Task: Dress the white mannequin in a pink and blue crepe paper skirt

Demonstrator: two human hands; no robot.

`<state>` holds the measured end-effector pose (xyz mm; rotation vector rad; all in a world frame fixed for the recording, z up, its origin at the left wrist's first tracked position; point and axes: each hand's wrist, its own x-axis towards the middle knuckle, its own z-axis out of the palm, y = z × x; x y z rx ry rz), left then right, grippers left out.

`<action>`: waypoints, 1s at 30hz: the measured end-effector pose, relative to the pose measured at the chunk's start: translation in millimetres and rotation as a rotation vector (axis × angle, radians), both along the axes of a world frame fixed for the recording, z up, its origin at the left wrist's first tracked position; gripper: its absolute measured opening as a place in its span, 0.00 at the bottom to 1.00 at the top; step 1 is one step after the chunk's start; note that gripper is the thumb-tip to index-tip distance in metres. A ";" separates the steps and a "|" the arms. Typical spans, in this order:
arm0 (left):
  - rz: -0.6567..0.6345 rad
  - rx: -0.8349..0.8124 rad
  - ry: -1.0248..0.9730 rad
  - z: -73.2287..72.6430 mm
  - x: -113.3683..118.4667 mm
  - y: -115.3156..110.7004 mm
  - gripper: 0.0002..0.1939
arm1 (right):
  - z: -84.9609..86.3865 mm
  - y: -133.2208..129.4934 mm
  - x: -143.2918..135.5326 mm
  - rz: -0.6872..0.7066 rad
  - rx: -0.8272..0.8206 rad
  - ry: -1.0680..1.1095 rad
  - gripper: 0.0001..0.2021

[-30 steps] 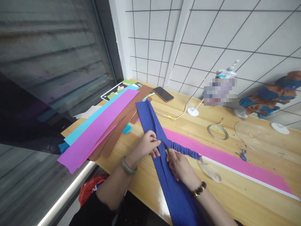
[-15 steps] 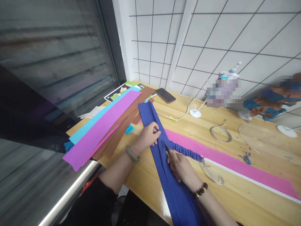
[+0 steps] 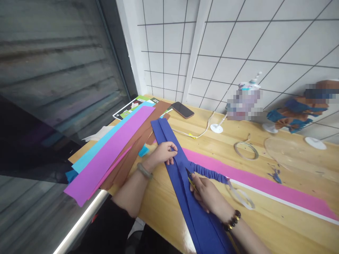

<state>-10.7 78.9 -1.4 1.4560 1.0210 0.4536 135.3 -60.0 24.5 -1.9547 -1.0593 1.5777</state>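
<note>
Right hand (image 3: 208,192), closed around a yellow-handled tool (image 3: 191,181), has shifted toward 5 o'clock, away from the left hand (image 3: 167,152), whose fingers curl; any pinch is indeterminable. Blue strip (image 3: 189,204) runs 11-to-5 o'clock beneath; a slipping tool could tear it.

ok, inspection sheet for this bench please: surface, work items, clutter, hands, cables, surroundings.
Surface: light wooden table, glare at its near edge.
Work items: long blue strip; gathered blue band to its right, along a pink strip.
Clutter: pile of coloured strips at left; phone near the wall; small blue scraps at right.
Hands: left hand at the blue strip, grip unclear; right hand holds a black-and-yellow tool.
Cables: white cord with yellow tag, lying on the table.
Surroundings: gridded white wall behind; dark panel at left.
</note>
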 end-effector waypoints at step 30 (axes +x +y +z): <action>-0.090 -0.214 -0.132 4.7 -8.3 5.5 0.11 | -5.1 25.9 -5.1 -0.072 0.035 0.075 0.20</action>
